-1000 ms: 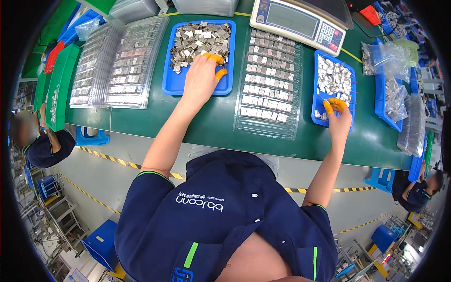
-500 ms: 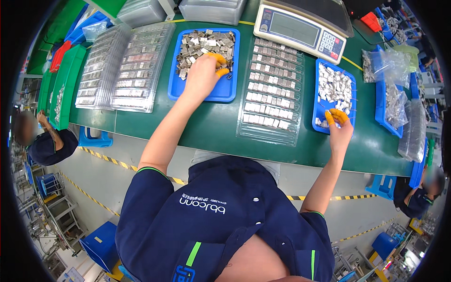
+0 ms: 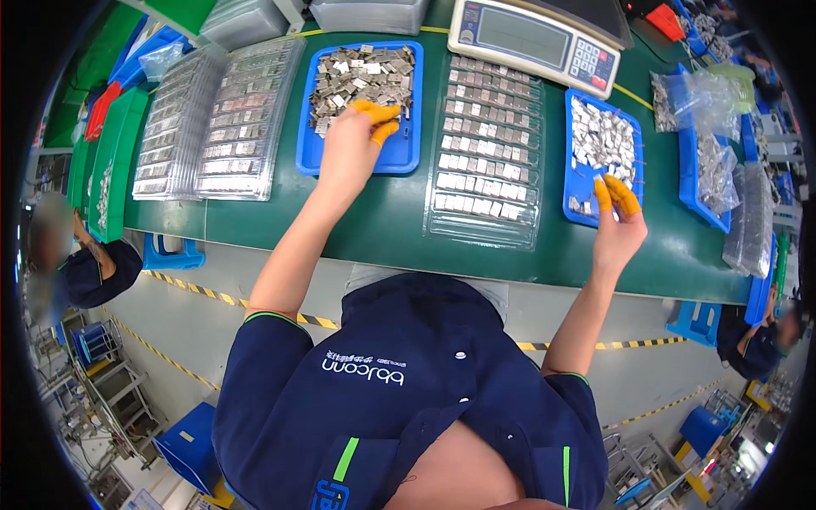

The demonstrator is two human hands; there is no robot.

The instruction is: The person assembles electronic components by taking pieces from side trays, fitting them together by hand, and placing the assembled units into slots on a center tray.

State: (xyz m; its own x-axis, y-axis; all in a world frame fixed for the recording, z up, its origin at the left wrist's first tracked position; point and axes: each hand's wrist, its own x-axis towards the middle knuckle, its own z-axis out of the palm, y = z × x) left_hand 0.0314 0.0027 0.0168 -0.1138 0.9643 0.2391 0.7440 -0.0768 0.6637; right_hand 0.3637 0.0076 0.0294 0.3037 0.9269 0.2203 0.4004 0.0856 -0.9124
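My left hand (image 3: 351, 146), with yellow finger cots, reaches over the near right part of a blue tray (image 3: 312, 155) heaped with small metal pieces (image 3: 361, 70). Its thumb and finger are bent close together; whatever sits between them is too small to make out. Over the near end of another blue tray (image 3: 576, 180), my right hand (image 3: 620, 236) has its cot-covered fingers curled in a pinch. Small white parts (image 3: 599, 134) fill that tray beyond the fingertips. Between the trays lies a clear plastic tray (image 3: 482, 228) holding rows of silver-and-white pieces (image 3: 481, 164).
A digital scale (image 3: 534, 44) stands at the back. Stacked clear trays (image 3: 183, 119) with filled rows lie at left, beside a green bin (image 3: 119, 161). Bagged parts and another blue tray (image 3: 702, 191) are at right. Co-workers (image 3: 100, 270) sit at both sides.
The view has shifted a little, so the table contents sit higher. My left hand has drawn slightly toward the near side of its tray. The right fingers have shifted a little over the white parts.
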